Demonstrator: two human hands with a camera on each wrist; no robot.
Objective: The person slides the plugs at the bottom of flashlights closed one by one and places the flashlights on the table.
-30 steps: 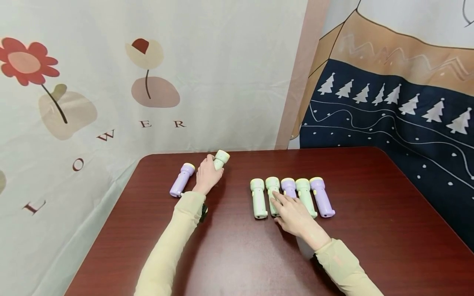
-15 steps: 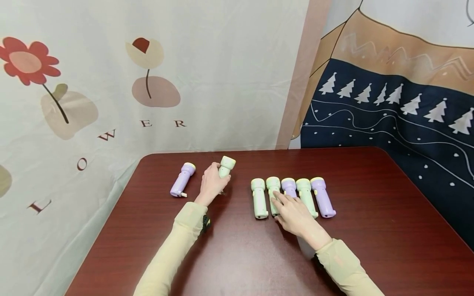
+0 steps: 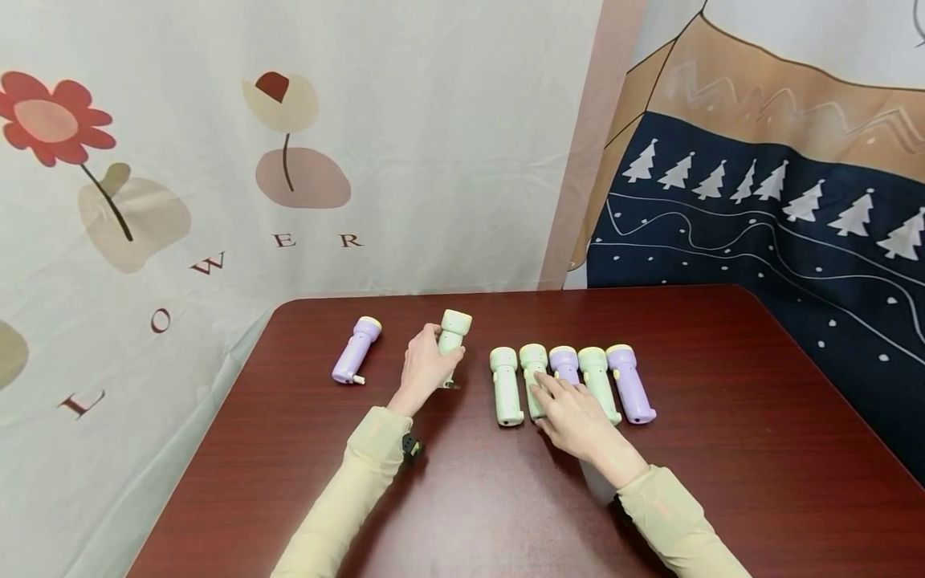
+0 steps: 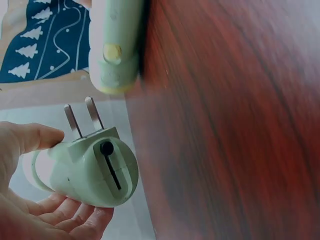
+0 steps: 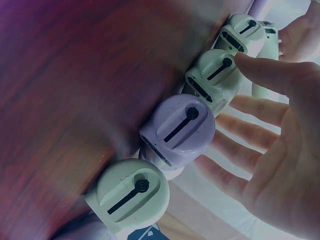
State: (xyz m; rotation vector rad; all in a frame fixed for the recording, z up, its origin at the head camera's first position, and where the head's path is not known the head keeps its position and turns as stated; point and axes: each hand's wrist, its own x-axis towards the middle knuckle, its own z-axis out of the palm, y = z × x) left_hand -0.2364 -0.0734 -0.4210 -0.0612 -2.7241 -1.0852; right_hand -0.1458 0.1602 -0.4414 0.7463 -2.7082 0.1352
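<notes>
My left hand [image 3: 422, 369] grips a pale green flashlight [image 3: 455, 323] by its body, head pointing to the back of the table. In the left wrist view, two metal plug prongs [image 4: 75, 120] stick out from its tail end, between thumb and fingers. My right hand [image 3: 578, 421] lies with fingers extended over a row of flashlights. Beneath it are a green flashlight [image 3: 533, 361], a purple flashlight [image 3: 564, 361] and another green one, partly covered. In the right wrist view my thumb [image 5: 265, 75] is right at a green flashlight's tail [image 5: 215, 77].
At the row's left end lies a green flashlight [image 3: 506, 389], at its right end a purple flashlight [image 3: 631, 389]. A lone purple flashlight [image 3: 356, 353], its prongs out, lies left of my left hand. The dark red table [image 3: 448, 498] meets printed curtains [image 3: 448, 160] behind.
My left hand has carried the green flashlight rightward and a little nearer, toward the row, turning it more upright in the head view. My right hand stays in place.
</notes>
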